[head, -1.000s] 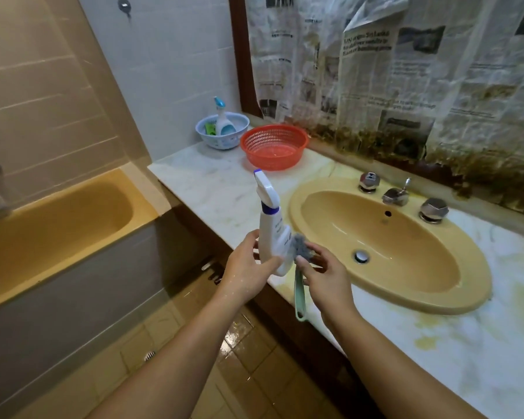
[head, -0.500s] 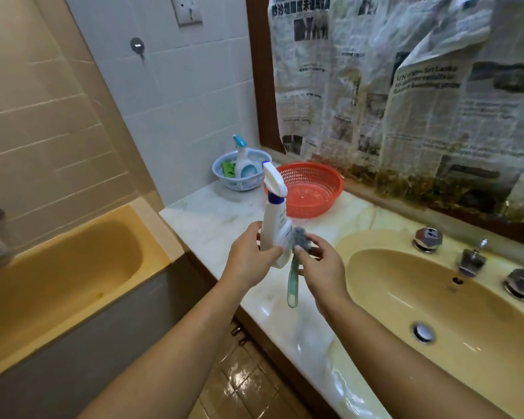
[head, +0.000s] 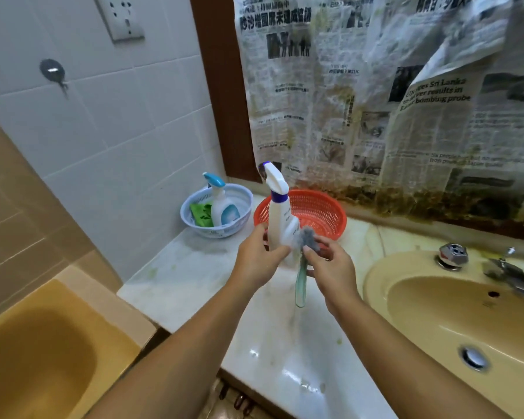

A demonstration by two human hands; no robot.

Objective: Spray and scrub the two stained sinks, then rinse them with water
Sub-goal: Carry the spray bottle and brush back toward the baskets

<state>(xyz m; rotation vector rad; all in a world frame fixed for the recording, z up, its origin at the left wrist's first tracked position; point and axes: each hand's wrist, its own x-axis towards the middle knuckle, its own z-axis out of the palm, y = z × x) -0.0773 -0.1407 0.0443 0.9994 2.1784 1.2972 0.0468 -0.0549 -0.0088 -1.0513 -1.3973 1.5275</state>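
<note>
Marble counter (head: pixel 194 267) fills the near ground, glossy and flecked with yellowish marks. Above it both forearms reach forward. The left hand (head: pixel 256 261) grips the base of a white spray bottle (head: pixel 277 219), held upright with its nozzle turned away from the basin. The right hand (head: pixel 330 267) pinches a scrubbing brush (head: pixel 300 282) just under its grey head, and the green handle hangs down. To the right lies one yellow sink (head: pixel 375 282), with no foam that I can make out and staining around its rim and taps (head: pixel 452 255). By that look, spraying and scrubbing are probably still ahead here, with the rinse after them. A second sink is not in view. Further back stand a red basket (head: pixel 321 213) and a blue basket (head: pixel 242 204) holding a second bottle (head: pixel 223 207), with newspaper (head: pixel 375 101) covering the wall behind.
</note>
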